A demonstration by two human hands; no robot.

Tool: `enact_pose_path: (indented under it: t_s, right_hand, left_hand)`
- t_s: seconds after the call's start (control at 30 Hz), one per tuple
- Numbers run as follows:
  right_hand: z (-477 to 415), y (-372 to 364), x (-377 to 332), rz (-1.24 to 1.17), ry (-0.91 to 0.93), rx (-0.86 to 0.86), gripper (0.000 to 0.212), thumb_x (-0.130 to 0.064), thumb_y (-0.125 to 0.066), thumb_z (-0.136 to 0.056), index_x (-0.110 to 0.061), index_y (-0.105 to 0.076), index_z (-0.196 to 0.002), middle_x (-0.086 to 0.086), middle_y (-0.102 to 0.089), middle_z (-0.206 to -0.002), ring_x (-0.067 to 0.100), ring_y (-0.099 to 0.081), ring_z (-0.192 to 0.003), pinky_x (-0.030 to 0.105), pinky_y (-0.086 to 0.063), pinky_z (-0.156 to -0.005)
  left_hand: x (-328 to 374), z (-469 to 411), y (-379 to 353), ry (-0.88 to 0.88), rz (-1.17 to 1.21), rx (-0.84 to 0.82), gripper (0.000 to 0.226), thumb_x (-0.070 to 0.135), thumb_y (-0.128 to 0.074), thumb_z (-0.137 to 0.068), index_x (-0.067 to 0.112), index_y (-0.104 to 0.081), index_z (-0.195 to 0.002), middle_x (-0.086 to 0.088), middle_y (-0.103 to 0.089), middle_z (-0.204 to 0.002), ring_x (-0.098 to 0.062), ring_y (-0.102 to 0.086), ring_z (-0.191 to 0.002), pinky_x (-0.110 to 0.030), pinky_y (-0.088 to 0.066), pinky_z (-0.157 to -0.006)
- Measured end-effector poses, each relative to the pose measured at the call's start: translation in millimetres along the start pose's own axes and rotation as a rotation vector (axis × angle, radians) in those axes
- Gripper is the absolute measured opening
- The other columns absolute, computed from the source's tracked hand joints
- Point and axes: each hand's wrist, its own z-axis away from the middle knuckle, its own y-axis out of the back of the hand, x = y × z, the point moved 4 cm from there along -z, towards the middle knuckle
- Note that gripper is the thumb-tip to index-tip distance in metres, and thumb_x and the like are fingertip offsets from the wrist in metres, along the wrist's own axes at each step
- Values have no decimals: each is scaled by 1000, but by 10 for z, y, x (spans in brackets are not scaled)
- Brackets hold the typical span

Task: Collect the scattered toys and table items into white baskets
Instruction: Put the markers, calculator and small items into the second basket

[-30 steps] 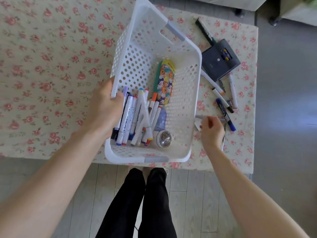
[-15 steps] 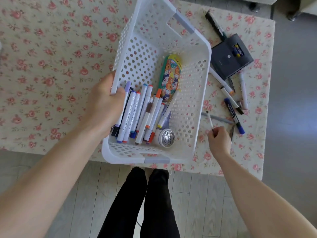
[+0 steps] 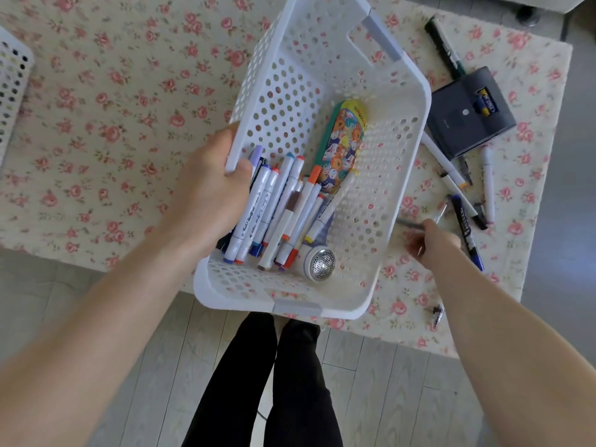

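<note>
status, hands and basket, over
Left hand grips white basket rim. Right hand pinches thin pens beside it. Loose markers lie on tablecloth.

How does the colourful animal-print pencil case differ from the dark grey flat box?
The colourful animal-print pencil case lies inside the white perforated plastic basket; the dark grey flat box rests on the floral tablecloth outside it. The case is long and narrow; the box is squarish. Neither is held.
</note>
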Motion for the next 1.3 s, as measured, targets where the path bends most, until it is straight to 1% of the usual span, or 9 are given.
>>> enact_pose_path:
  t_s: [0.17,0.27,0.4,0.53,0.77,0.93,1.03,1.13,1.3]
  right_hand:
    - [91,46,22,87,10,-20,13,-12,-55,-78,-10,-49,-90,3,-49,-67,14,-47,-49,21,-46,-42]
    - [227,249,106,270,246,13,15,-21,-51,-85,-9,-51,-94,9,-57,-80,22,-60,-64,31,-54,-56]
    - [229,680,307,457,560,58,8,-18,-42,-91,-12,-39,-88,4,-41,-69,17,-40,-51,25,-29,-43]
    - [48,921,539,598,515,65,19,-19,-48,-91,-14,-34,-80,1,-33,-65,16,-33,-50,26,-23,-44]
    - [10,843,476,713,537,41,10,-19,-42,-92,-9,-42,-94,9,-48,-78,19,-43,-55,25,-31,-44]
    - [46,760,-85,933,793,203,35,-30,-39,-96,-5,-44,-119,13,-44,-121,29,-45,-102,41,-40,-82]
    - [-113,673,-235,1012,687,161,57,-26,-40,-97,-1,-19,-143,16,-35,-140,33,-37,-126,44,-35,-99]
    - [-212,605,-232,1006,580,159,60,-17,-43,-96,-2,-12,-145,17,-36,-140,35,-39,-126,45,-39,-96]
    - [-208,506,-179,861,608,29,35,-14,-49,-92,0,-39,-122,20,-49,-111,31,-51,-89,38,-43,-68]
  left_hand:
    - [34,67,-72,5,22,16,34,10,-37,-97,30,-51,-120,24,-54,-75,-4,-36,-51,-6,-29,-37]
    - [63,129,-133,25,37,25,33,13,-38,-97,34,-51,-119,26,-59,-72,-8,-39,-57,-5,-32,-38]
    - [62,243,-221,31,65,19,34,13,-39,-96,36,-50,-119,23,-61,-69,-14,-44,-63,-8,-36,-43]
    - [77,316,-349,41,88,0,36,16,-39,-96,39,-49,-122,-2,-54,-82,-17,-45,-70,-12,-38,-43]
    - [142,372,-533,21,139,-15,42,16,-41,-95,57,-46,-85,4,-52,-83,-15,-46,-78,-22,-38,-55]
    - [221,371,-616,20,131,2,46,16,-41,-96,60,-43,-84,18,-54,-73,-10,-46,-70,-18,-42,-52]
    - [243,359,-648,29,140,21,46,16,-40,-96,60,-44,-84,9,-57,-83,-14,-48,-76,-20,-41,-53]
    - [236,336,-653,39,129,53,44,17,-40,-96,58,-46,-83,3,-55,-83,-14,-46,-70,-16,-41,-48]
    - [217,277,-679,65,123,76,38,15,-41,-95,52,-49,-92,8,-57,-79,-15,-47,-70,-18,-41,-50]
